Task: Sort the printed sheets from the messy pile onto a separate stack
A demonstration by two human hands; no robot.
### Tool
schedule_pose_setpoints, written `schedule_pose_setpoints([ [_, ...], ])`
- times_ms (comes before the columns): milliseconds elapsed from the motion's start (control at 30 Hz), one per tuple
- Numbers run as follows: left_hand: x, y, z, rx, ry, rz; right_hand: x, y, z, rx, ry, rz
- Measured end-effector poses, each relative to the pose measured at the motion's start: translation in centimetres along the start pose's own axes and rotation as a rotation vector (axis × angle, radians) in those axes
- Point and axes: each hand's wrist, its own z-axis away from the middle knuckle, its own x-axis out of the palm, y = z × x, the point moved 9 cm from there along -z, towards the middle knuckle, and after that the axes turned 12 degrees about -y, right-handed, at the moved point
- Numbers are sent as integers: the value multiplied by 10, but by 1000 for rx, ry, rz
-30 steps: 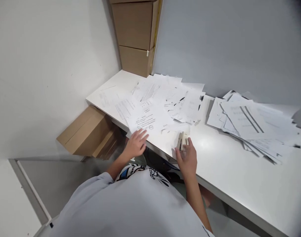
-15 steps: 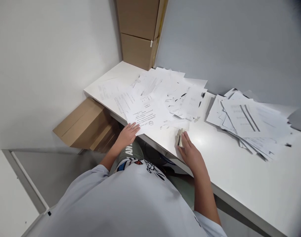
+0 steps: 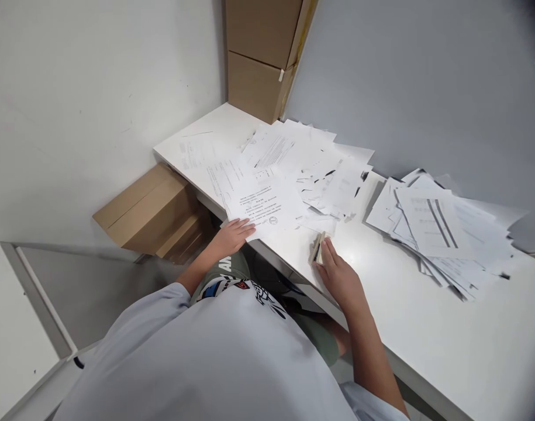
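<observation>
Left hand [image 3: 232,238] lay flat, fingers spread, on the near corner of a white printed sheet [image 3: 262,207], close to the front edge of the white table [image 3: 442,339]. Right hand [image 3: 340,279] had a narrow pinch on a small beige stapler [image 3: 318,248]. Loose white papers [image 3: 332,187] lay spread out, with a strip of tabletop between them and a messy white paper pile [image 3: 438,228] further right.

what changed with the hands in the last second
The left hand came down from hovering and now lies on the near edge of the printed sheet with the round stamp. The right hand moved its fingers up against the small beige stapler, at the edge of the white desk. The paper pile and cardboard boxes stayed put; the view shifted slightly.
</observation>
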Motion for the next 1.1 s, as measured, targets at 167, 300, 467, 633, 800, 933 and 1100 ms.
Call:
schedule_pose_setpoints([
  [167,4,15,-3,134,-35,-15,7,12,19,79,-6,-48],
  [300,2,20,-6,186,-58,-11,9,19,31,124,-5,-80],
  [467,3,6,-16,49,-103,1,7,20,33,179,-20,-159],
  [633,4,-4,-11,22,-107,44,6,14,33,170,-13,-236],
  [800,0,-14,5,21,-54,82,11,15,23,185,-2,-255],
  [933,-9,-29,16,-32,17,72,1,9,10,289,94,-200],
  [1100,-24,-29,22,-26,153,97,-26,-48,-11,263,331,-152],
])
